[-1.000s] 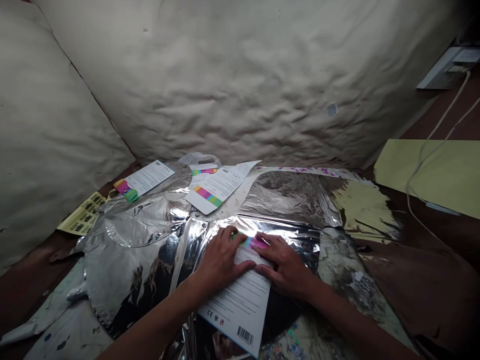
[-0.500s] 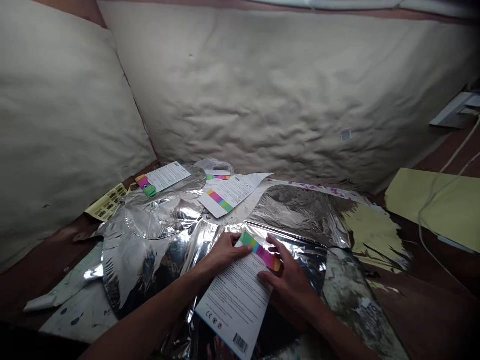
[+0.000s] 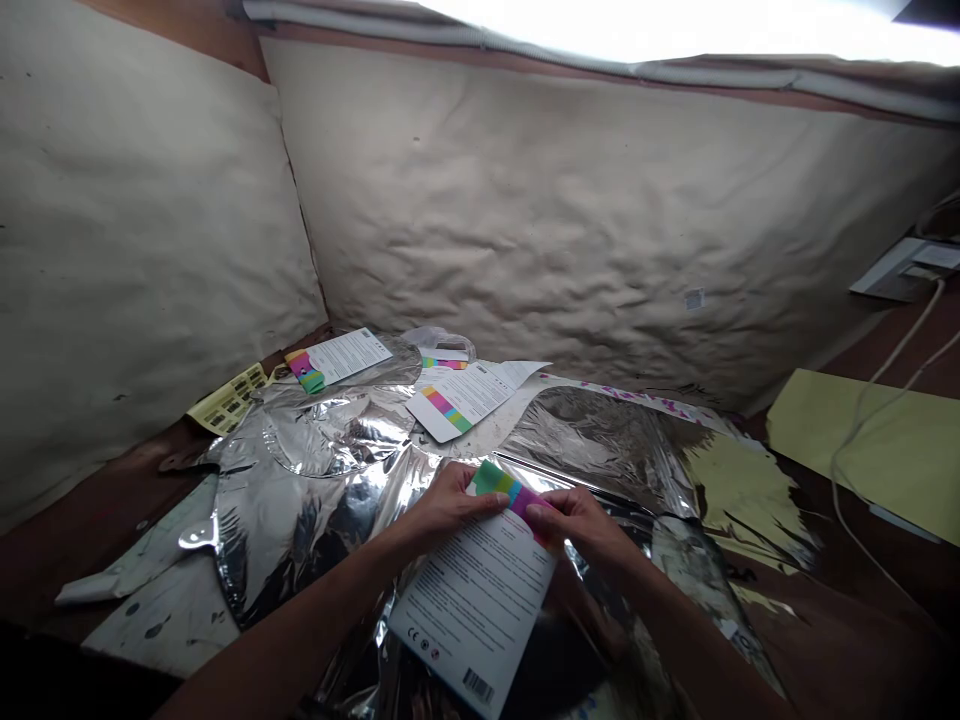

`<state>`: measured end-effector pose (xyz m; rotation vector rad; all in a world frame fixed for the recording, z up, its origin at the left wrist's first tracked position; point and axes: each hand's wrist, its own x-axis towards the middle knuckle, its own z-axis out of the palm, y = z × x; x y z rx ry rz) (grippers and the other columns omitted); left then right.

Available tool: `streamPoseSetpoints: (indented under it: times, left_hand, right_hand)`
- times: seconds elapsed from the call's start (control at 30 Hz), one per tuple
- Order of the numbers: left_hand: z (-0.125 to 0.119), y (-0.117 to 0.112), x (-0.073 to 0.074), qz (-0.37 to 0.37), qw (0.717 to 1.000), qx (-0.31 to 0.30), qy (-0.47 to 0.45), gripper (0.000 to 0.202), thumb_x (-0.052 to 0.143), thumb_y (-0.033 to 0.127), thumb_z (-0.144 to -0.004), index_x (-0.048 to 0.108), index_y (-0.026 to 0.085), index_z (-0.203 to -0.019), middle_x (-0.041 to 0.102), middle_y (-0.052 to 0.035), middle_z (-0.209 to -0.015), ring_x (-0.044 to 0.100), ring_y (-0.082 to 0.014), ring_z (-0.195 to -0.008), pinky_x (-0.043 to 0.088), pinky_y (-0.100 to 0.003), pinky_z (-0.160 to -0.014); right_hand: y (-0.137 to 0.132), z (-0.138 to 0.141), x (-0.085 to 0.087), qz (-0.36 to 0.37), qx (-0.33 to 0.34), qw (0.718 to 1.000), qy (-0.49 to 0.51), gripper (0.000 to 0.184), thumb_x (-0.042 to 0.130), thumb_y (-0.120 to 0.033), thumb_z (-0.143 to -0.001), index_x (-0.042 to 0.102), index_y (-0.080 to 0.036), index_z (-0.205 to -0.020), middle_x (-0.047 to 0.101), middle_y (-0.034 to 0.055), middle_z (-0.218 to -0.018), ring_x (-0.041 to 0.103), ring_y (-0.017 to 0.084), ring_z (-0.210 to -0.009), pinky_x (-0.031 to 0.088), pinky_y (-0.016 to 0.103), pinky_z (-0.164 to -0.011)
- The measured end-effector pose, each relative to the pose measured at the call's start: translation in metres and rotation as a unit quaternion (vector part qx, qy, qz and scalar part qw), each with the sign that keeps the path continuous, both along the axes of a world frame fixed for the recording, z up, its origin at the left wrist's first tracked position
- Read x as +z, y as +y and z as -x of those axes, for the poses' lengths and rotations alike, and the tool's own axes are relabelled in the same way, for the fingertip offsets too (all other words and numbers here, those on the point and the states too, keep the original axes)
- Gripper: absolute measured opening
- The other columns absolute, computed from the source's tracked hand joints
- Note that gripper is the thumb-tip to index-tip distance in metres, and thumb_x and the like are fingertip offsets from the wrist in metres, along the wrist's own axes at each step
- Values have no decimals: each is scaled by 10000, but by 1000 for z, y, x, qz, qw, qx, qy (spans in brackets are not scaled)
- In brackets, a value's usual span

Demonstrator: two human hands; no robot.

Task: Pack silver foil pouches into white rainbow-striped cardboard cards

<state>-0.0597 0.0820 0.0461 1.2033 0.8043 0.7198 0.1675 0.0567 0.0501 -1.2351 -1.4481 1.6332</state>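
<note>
Card (image 3: 472, 610) — in left hand (image 3: 454, 505), right hand (image 3: 577, 525)

Our left hand (image 3: 454, 503) and right hand (image 3: 577, 525) hold the rainbow-striped end of a white printed card (image 3: 480, 610). Crumpled silver foil (image 3: 277, 525) lies beneath that card, and a second card (image 3: 450, 400) lies beyond it.

A white printed card (image 3: 474, 612), rainbow-striped along one end, lies slanted.
</note>
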Motion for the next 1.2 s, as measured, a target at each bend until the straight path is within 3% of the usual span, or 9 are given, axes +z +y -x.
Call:
streamPoseSetpoints:
  times: [0.2,0.3,0.43,0.57,0.63,0.73,0.83,1.03,1.2]
  left_hand:
    - [0,2,-7,-17,999,24,43,331,727,442,-766,701,120,-836,644,-19,-719,579,-150,-621,430,-240,-576]
    - [1,3,-7,-56,995,24,75,292,701,412,-785,690,120,-803,624,-10,-711,559,-144,-628,415,-230,-566]
    - [4,2,-6,-93,991,27,91,263,672,382,-802,688,120,-809,624,-14,-716,550,-144,-627,417,-237,-578]
    - [4,2,-5,-109,989,65,79,225,663,341,-806,688,128,-873,649,-29,-780,571,-158,-678,427,-242,-605]
    - [4,1,-3,-126,987,79,67,207,678,308,-789,688,135,-903,655,-27,-811,574,-157,-711,430,-239,-629]
    - [4,1,1,-130,988,68,55,205,712,299,-761,674,136,-878,633,-13,-783,556,-142,-692,418,-233,-626]
    - [4,1,3,-107,992,55,32,254,761,344,-727,642,134,-808,594,8,-719,524,-123,-629,400,-228,-589]
    - [1,10,-6,-28,989,139,-34,438,647,567,-818,569,147,-719,525,34,-624,453,-86,-523,339,-208,-503]
    - [7,9,-3,44,997,43,-55,395,795,477,-726,684,116,-842,695,-69,-780,656,-199,-688,496,-288,-636]
  right_hand:
    - [19,9,2,-22,46,999,8,368,725,-471,-758,730,-145,-929,711,27,-803,637,173,-727,478,284,-694]
    - [26,16,11,-63,72,991,-89,213,681,-334,-764,710,-158,-882,700,19,-778,623,162,-712,459,259,-660]
    - [28,31,26,-215,82,913,-336,80,609,-223,-765,674,-185,-790,662,-4,-684,561,136,-625,360,234,-566]
    - [29,42,34,-276,67,864,-415,367,555,-198,-807,644,-220,-1163,700,23,-786,599,175,-699,399,283,-665]
    - [34,39,36,-251,107,901,-338,469,551,-177,-805,601,-222,-1269,713,50,-907,629,202,-817,439,322,-763]
    - [45,26,35,-72,229,967,-88,411,621,-241,-810,643,-183,-1216,701,72,-1033,641,214,-950,463,356,-894]
    - [50,14,25,90,183,978,50,380,716,-382,-802,691,-147,-1099,710,71,-950,661,201,-897,479,351,-885]
    - [37,10,6,20,8,1000,11,418,747,-542,-752,714,-129,-808,673,29,-712,579,146,-644,433,258,-616]
    - [37,8,5,-19,-49,998,19,458,724,-592,-741,742,-137,-794,711,67,-756,628,213,-722,484,319,-680]
